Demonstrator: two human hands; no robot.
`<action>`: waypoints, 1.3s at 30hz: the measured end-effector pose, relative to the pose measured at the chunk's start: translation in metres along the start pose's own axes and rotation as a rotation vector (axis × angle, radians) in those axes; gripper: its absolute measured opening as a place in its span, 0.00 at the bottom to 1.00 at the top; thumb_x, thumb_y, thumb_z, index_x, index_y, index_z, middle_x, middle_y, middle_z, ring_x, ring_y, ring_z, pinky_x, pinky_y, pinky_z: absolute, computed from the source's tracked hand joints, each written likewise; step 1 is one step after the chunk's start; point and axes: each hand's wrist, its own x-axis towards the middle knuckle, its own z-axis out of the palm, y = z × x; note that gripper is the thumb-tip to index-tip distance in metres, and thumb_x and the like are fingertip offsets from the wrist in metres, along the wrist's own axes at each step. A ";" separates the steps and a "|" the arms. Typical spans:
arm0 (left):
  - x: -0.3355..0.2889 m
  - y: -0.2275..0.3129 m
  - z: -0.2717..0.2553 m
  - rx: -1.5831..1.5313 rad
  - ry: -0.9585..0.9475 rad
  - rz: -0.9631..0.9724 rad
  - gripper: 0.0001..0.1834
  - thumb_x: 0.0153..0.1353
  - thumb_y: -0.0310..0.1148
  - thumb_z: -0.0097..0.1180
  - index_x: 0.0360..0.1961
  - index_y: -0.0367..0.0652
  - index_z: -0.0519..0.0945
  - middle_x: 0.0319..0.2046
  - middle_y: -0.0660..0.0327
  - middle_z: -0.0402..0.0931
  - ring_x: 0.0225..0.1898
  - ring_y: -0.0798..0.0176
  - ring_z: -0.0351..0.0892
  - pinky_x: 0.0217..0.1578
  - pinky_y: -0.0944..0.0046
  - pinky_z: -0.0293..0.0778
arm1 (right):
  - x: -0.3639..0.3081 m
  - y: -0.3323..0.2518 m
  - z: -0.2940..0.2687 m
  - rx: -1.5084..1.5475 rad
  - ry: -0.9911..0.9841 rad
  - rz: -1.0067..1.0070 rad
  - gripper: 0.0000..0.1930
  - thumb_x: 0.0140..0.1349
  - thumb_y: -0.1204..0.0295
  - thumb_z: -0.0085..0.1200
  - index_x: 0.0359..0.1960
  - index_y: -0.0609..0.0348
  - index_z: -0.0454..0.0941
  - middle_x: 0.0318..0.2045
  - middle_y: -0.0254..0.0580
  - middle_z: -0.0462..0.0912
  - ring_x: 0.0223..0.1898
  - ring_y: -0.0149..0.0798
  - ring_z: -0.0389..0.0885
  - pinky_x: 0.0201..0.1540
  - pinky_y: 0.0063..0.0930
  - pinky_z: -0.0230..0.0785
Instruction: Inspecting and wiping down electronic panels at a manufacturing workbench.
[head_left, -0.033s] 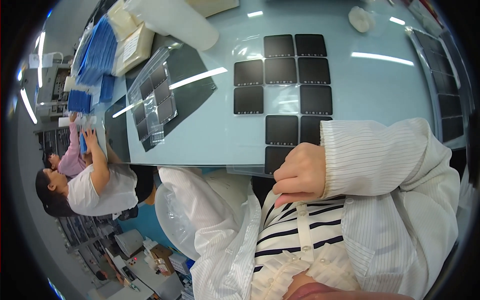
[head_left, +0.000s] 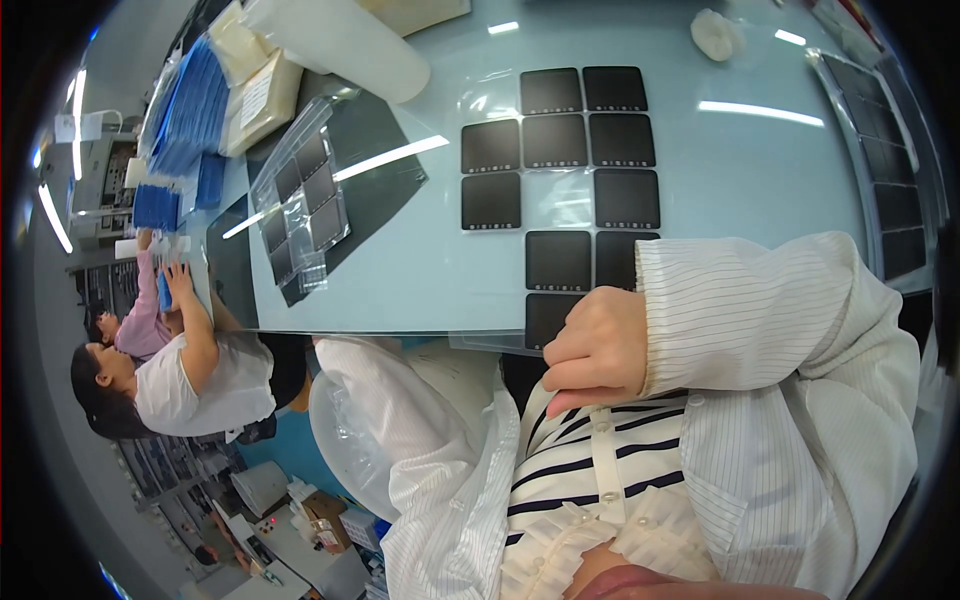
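My right hand [head_left: 598,342] is closed, its fingers curled inward at the table's near edge. Whatever may be between its fingers is hidden. Beside it lies a black square piece [head_left: 553,318], partly covered by the hand. Several more black squares [head_left: 555,140] with small pale marks along one edge lie in rows on a clear plastic sheet [head_left: 558,200], bare in one spot amid them. The cuff of my right sleeve overlaps another square [head_left: 614,258]. My left sleeve [head_left: 400,400] hangs below the table edge, and the left hand does not show.
At the left, a clear sheet with smaller black squares [head_left: 320,188] lies over a dark mat [head_left: 385,160]. Behind are a white roll [head_left: 350,45], pale packets [head_left: 262,100] and stacked blue sheets [head_left: 195,105]. More dark squares [head_left: 890,165] lie far right. Two people work at left.
Things on the table appear very slightly farther left in the picture. My right hand keeps its curled pose at the table edge.
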 end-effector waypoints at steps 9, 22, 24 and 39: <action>0.025 0.061 -0.010 -0.035 0.227 0.171 0.20 0.55 0.46 0.55 0.38 0.43 0.67 0.36 0.57 0.70 0.39 0.55 0.72 0.41 0.55 0.70 | -0.004 -0.001 0.004 -0.138 -0.074 -0.035 0.12 0.52 0.66 0.56 0.18 0.59 0.71 0.18 0.35 0.70 0.21 0.33 0.73 0.18 0.26 0.64; -0.004 0.035 0.054 1.263 -0.218 1.445 0.24 0.56 0.39 0.57 0.50 0.36 0.72 0.49 0.52 0.72 0.52 0.54 0.69 0.54 0.60 0.62 | 0.001 -0.007 0.003 -0.596 -0.235 0.040 0.06 0.48 0.74 0.52 0.27 0.62 0.73 0.27 0.35 0.68 0.26 0.27 0.70 0.21 0.17 0.62; 0.007 0.030 0.057 1.313 -0.250 1.427 0.27 0.56 0.44 0.58 0.53 0.38 0.71 0.53 0.47 0.68 0.56 0.50 0.65 0.58 0.56 0.56 | 0.000 -0.004 0.004 -0.557 -0.186 0.013 0.05 0.44 0.74 0.54 0.20 0.63 0.74 0.26 0.38 0.68 0.24 0.27 0.70 0.17 0.17 0.63; 0.027 0.052 0.091 1.603 -0.099 1.187 0.43 0.54 0.61 0.50 0.59 0.36 0.63 0.58 0.41 0.60 0.60 0.43 0.57 0.59 0.53 0.56 | 0.005 -0.009 -0.005 -0.426 -0.182 0.030 0.11 0.42 0.73 0.53 0.30 0.61 0.75 0.26 0.37 0.72 0.24 0.33 0.73 0.22 0.22 0.66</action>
